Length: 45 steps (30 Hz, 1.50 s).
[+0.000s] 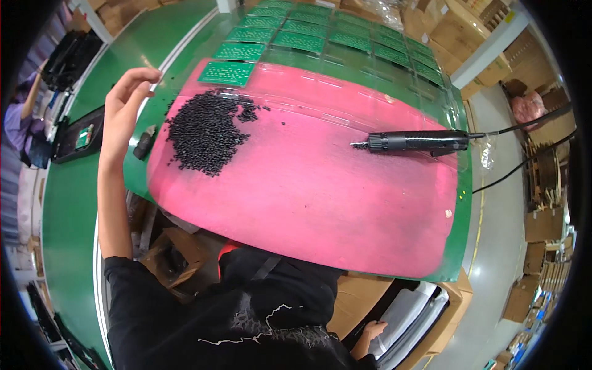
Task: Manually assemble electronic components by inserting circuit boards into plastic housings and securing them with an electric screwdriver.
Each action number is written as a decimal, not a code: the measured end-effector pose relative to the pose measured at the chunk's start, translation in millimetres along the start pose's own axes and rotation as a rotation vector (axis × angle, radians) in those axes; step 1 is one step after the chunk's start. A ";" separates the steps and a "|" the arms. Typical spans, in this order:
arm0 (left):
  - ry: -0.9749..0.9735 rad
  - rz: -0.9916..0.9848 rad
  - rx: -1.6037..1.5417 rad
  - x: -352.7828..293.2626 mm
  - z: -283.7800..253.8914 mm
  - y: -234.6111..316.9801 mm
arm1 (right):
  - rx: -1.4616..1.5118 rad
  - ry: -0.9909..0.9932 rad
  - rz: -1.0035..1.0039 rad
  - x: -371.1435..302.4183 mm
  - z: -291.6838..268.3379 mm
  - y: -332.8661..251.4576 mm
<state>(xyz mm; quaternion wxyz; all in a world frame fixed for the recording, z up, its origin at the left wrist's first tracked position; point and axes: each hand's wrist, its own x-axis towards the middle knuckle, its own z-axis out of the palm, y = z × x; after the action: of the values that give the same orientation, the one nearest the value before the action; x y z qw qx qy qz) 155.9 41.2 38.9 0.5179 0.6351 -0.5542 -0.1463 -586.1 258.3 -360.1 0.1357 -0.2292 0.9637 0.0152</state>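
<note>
My left hand [126, 102] is raised over the left side of the workbench, its fingers loosely curved and apart with nothing in them. Beside it, a pile of small black screws [206, 132] is spread on the pink mat [296, 209]. Low on the right, my right hand [373, 330] is at an open cardboard box [454, 308], its fingers closed at the edge of a flat piece in white wrapping [399, 320]. More such wrapped pieces stand in that box. A black electric screwdriver [419, 142] lies on the mat's right side, bit pointing left.
Green circuit boards [299, 41] lie in rows in a clear plastic tray at the back. A dark lump [144, 143] sits left of the mat. Cables [524, 126] run off right from the screwdriver. Another person [24, 120] is at the far left, near a black tray [79, 135].
</note>
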 end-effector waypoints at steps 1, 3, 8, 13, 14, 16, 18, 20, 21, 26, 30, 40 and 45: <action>-0.092 0.039 -0.036 1.9 14.0 6.7 | 0.115 0.104 -0.123 -3.6 -18.7 4.2; -0.218 0.148 0.006 2.3 45.5 26.7 | 0.310 0.341 -0.448 2.3 -47.8 22.1; -0.462 0.596 0.282 6.0 95.2 77.4 | 0.528 0.637 -0.407 22.8 -213.3 44.6; -0.357 0.813 0.026 1.8 127.6 68.7 | 1.296 0.101 -0.278 -28.9 -359.6 -29.4; -0.324 0.865 -0.146 3.3 133.0 63.1 | 1.327 0.041 -0.334 -49.8 -378.8 -59.8; -0.405 0.928 -0.221 6.2 140.9 57.7 | 1.469 -0.001 -0.368 -103.7 -391.3 -117.2; -0.467 0.808 -0.204 -5.1 145.8 58.6 | 1.365 -0.167 -0.411 -131.1 -388.2 -145.8; -0.529 0.801 -0.097 -12.1 155.5 73.5 | 1.297 -0.211 -0.348 -164.9 -370.0 -194.1; -0.544 0.725 -0.120 -16.3 157.4 71.8 | 1.309 -0.375 -0.371 -167.4 -357.9 -201.2; -0.873 0.206 -0.087 -16.4 165.0 63.6 | 1.257 -0.839 -0.343 -211.8 -312.3 -268.1; -0.902 0.346 0.165 -10.9 157.3 51.6 | 0.737 -1.185 -0.533 -203.8 -315.4 -274.9; -0.535 0.406 0.288 -5.3 154.3 31.7 | 0.507 0.277 -2.005 -218.1 -349.9 -425.1; -0.487 0.594 0.215 -3.9 158.2 25.0 | 0.396 0.362 -2.239 -257.4 -336.5 -527.4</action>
<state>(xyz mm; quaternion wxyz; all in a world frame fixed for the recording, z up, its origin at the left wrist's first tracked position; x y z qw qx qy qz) 20.5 -30.1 -8.7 0.3216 0.4443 -0.8325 -0.0778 -215.7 -131.7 50.3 -0.0336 -0.9301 0.2110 -0.2987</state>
